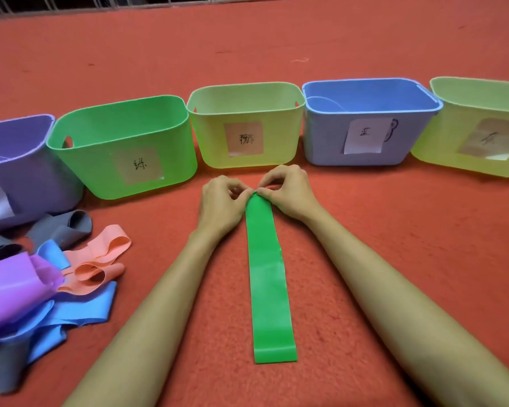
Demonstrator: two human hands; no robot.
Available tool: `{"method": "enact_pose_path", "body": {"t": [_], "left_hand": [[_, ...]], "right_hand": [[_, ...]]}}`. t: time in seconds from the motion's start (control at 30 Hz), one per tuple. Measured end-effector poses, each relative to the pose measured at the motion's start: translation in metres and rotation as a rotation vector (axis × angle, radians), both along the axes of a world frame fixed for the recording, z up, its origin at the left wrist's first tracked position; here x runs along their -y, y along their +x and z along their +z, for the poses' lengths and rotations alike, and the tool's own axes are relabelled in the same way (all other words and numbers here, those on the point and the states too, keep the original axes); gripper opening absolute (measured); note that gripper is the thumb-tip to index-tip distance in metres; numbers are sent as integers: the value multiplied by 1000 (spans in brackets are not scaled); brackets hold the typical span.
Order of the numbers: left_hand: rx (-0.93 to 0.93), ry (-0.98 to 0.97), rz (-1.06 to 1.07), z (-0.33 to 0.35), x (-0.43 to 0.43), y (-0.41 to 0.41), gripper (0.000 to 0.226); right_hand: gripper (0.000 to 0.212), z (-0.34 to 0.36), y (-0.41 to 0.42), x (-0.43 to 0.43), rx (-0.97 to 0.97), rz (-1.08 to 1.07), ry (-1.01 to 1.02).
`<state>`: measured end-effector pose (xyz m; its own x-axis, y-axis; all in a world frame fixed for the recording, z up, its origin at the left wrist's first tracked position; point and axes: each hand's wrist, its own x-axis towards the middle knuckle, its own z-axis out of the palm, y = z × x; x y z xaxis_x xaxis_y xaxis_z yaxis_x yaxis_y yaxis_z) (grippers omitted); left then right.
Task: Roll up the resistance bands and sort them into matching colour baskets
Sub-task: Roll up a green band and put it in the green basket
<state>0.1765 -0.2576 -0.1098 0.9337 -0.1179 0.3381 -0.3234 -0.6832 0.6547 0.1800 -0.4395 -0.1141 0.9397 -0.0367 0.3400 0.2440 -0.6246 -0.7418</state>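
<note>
Green resistance band, lying flat and lengthwise on the red floor, its far end reaching almost to the row of baskets. My fingers are curling tight and pinching that far end, left hand and right hand meeting over the first small fold; the roll is only beginning. Risk, as I judge it: the slick strip is liable to spring open, or the roll to skew into a cone, if one side is turning faster. Green basket is standing just left; unsorted pile is lying beyond my left forearm.
</note>
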Motion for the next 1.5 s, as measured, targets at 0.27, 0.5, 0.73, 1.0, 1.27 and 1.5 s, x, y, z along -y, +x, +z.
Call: {"method": "enact_pose_path", "body": {"t": [0.27, 0.5, 0.73, 1.0, 1.27, 1.5], "left_hand": [[-120, -76, 28, -3, 0, 8, 2], [-131, -90, 11, -1, -3, 7, 3], [-93, -110, 39, -1, -1, 3, 14], [-119, -119, 7, 2, -3, 1, 4], [-133, -115, 7, 0, -4, 2, 4], [-87, -85, -23, 0, -7, -1, 5]], "right_hand": [[6, 0, 0, 2, -42, 9, 7], [10, 2, -4, -4, -58, -53, -9], [9, 3, -6, -5, -46, -39, -45], [7, 0, -8, 1, -37, 11, -48], [6, 0, -8, 0, -22, -8, -29], [8, -2, -9, 0, -11, -2, -65]]}}
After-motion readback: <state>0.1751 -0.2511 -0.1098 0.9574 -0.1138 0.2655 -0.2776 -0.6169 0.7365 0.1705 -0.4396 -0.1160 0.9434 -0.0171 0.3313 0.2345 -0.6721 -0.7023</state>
